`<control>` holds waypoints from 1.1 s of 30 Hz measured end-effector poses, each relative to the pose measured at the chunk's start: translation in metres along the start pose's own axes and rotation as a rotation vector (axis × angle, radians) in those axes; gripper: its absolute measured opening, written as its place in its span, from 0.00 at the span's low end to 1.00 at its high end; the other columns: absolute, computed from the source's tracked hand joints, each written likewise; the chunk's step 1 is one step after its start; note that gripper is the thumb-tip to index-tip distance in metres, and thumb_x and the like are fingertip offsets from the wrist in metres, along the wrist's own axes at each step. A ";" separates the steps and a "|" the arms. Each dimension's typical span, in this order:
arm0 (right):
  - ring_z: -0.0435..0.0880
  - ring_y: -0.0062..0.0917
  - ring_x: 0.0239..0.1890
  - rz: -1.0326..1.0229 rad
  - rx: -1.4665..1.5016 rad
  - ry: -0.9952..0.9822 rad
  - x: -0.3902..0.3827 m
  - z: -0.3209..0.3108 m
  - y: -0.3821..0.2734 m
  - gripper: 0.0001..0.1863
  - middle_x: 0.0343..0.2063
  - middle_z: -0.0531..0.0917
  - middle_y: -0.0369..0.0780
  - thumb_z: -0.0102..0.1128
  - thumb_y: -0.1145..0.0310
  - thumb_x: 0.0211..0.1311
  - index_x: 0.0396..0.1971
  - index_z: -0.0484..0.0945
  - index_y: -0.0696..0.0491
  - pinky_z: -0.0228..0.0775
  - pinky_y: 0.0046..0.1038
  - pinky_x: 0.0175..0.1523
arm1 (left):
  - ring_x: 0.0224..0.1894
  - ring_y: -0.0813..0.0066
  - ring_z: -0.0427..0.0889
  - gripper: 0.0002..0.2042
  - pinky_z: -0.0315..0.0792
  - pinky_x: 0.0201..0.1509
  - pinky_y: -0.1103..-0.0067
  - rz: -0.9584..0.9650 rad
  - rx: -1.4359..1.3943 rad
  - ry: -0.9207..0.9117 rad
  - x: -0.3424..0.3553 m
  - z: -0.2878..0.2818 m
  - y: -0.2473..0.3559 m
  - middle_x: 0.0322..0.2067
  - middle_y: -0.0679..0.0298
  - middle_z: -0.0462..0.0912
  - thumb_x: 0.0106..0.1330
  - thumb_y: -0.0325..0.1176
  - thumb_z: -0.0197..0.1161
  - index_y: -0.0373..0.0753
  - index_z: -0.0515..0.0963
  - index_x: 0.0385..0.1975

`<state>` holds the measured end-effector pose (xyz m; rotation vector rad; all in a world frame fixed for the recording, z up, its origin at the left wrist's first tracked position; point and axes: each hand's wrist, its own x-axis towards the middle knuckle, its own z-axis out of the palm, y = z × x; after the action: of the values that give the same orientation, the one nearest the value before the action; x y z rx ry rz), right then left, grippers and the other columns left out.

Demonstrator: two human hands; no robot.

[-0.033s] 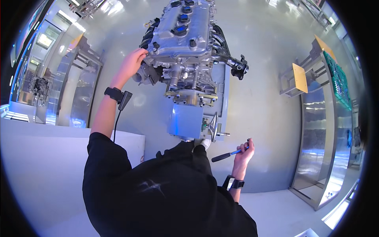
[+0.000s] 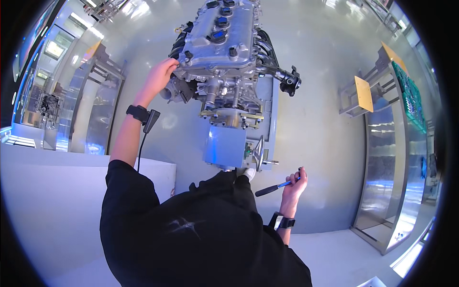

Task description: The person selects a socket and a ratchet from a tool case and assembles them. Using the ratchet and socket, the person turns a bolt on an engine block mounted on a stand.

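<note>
Head view: left hand [image 2: 161, 76] gripping near-left corner of engine [image 2: 224, 52] on stand [image 2: 228, 143]; right hand [image 2: 292, 187] closed around blue-handled tool [image 2: 277, 186], held low right. Risk: pinched fingers at engine edge; loosely held tool likely to drop.

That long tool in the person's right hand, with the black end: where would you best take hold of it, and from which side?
Probably by the black handle end. The tool is a slim rod, blue-silver near the right hand, with a thicker black handle jutting free toward the person's left. It lies nearly level with open floor beneath, so coming from below or the left, fingers wrapped around the handle, looks easiest.
</note>
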<state>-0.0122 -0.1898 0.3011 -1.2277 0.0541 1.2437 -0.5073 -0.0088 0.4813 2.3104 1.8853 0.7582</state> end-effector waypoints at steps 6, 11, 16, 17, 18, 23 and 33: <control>0.56 0.12 0.13 -0.014 -0.090 -0.107 -0.014 0.031 0.018 0.06 0.16 0.64 0.30 0.57 0.68 0.66 0.34 0.71 0.53 0.48 0.19 0.21 | 0.39 0.51 0.77 0.05 0.70 0.38 0.65 -0.036 0.127 -0.044 0.013 0.000 0.006 0.34 0.56 0.76 0.66 0.31 0.56 0.37 0.70 0.35; 0.57 0.11 0.14 -0.068 -0.243 -0.263 -0.020 0.062 0.028 0.05 0.16 0.66 0.30 0.57 0.73 0.65 0.36 0.72 0.56 0.45 0.17 0.19 | 0.38 0.49 0.76 0.06 0.70 0.37 0.62 -0.033 0.248 -0.070 0.011 0.002 0.004 0.34 0.56 0.75 0.70 0.34 0.52 0.39 0.68 0.37; 0.57 0.09 0.15 -0.125 -0.336 -0.334 -0.023 0.101 0.023 0.05 0.15 0.65 0.28 0.58 0.73 0.65 0.35 0.72 0.56 0.44 0.16 0.19 | 0.37 0.49 0.77 0.07 0.70 0.36 0.61 0.027 0.185 -0.090 0.008 -0.001 -0.005 0.34 0.57 0.75 0.72 0.35 0.49 0.39 0.69 0.38; 0.57 0.08 0.15 -0.149 -0.382 -0.354 -0.023 0.111 0.020 0.05 0.15 0.66 0.28 0.58 0.73 0.65 0.35 0.72 0.56 0.43 0.16 0.19 | 0.37 0.50 0.77 0.07 0.71 0.36 0.61 0.052 0.228 -0.121 0.012 -0.002 -0.007 0.34 0.57 0.75 0.72 0.35 0.50 0.39 0.70 0.38; 0.57 0.08 0.15 -0.174 -0.428 -0.374 -0.024 0.121 0.019 0.04 0.16 0.66 0.28 0.58 0.73 0.65 0.35 0.72 0.55 0.43 0.16 0.19 | 0.37 0.50 0.77 0.07 0.71 0.36 0.61 0.054 0.213 -0.117 0.014 -0.002 -0.010 0.34 0.57 0.75 0.72 0.35 0.50 0.39 0.70 0.38; 0.58 0.06 0.16 -0.324 -0.630 -0.454 -0.030 0.170 0.020 0.04 0.19 0.70 0.28 0.60 0.73 0.63 0.33 0.73 0.54 0.44 0.15 0.19 | 0.36 0.54 0.78 0.07 0.72 0.35 0.64 0.077 0.252 -0.130 0.012 -0.004 -0.020 0.34 0.60 0.75 0.70 0.35 0.53 0.40 0.71 0.37; 0.65 0.08 0.24 -0.520 -0.846 -0.590 -0.053 0.216 0.047 0.05 0.25 0.73 0.29 0.59 0.72 0.64 0.35 0.73 0.56 0.55 0.15 0.27 | 0.34 0.64 0.78 0.05 0.73 0.33 0.70 0.316 0.151 -0.023 0.022 -0.007 -0.039 0.29 0.63 0.70 0.66 0.33 0.58 0.40 0.72 0.34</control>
<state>-0.1883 -0.0789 0.3937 -1.3803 -1.2520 1.1289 -0.5422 0.0196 0.4809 2.7391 1.6407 0.6281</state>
